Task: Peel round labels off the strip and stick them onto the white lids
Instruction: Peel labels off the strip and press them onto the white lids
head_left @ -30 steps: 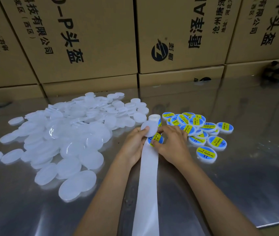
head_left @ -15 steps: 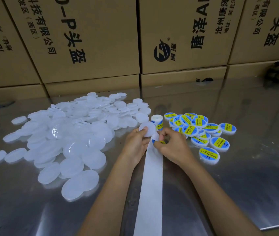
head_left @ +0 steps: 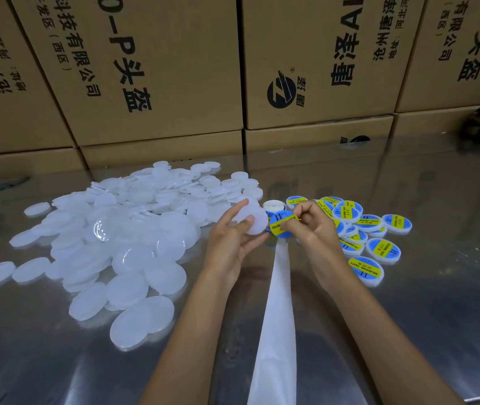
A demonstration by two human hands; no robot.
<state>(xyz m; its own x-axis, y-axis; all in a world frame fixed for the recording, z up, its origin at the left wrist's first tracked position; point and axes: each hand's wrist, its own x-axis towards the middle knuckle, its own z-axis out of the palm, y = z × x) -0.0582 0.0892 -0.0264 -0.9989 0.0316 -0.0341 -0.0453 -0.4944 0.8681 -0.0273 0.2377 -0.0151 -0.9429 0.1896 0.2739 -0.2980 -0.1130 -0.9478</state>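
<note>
Peeled off since, blue-yellow label (head_left: 282, 225) hangs from right hand (head_left: 311, 226).

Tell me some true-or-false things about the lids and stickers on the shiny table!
1. The left hand holds a plain white lid. True.
2. The right hand pinches a red square sticker. False: it pinches a round blue and yellow label.
3. The pile of plain lids lies to the left of the hands. True.
4. The labelled lids sit inside a cardboard box. False: they lie on the table, to the right of the hands.
5. The white strip runs between the two forearms. True.
</note>
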